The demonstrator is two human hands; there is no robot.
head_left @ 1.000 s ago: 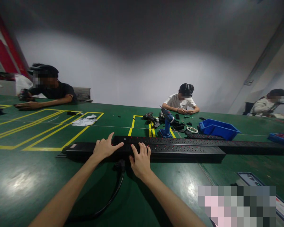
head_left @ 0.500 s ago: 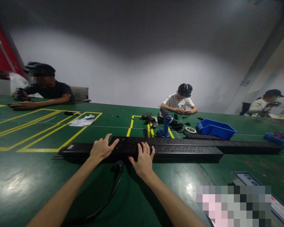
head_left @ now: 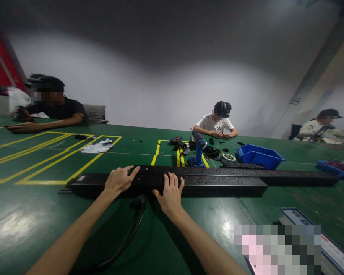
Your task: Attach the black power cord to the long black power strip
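Two long black power strips lie side by side on the green table. My left hand (head_left: 118,181) rests over the left part of the near strip (head_left: 223,186), thumb stretched toward the far strip (head_left: 286,175). Further right, my right hand (head_left: 171,193) lies on the near strip with fingers spread over its top and the thumb at its front edge. Neither hand is wrapped round anything, though the left fingertips are partly hidden. Between my forearms a black cable with a plug (head_left: 139,203) runs from the strip's front side toward me.
Behind the strips stand a blue power drill (head_left: 198,149), a blue bin (head_left: 259,156), a white ring (head_left: 228,157) and black parts. Papers (head_left: 96,147) lie at left, a blue tray (head_left: 336,168) at right. A device (head_left: 332,244) sits at front right. Three people sit across the table.
The whole view has shifted slightly, so most things appear a little further left. My left hand's fingers have lowered and drawn closer together on the strip; my right hand stays on it.
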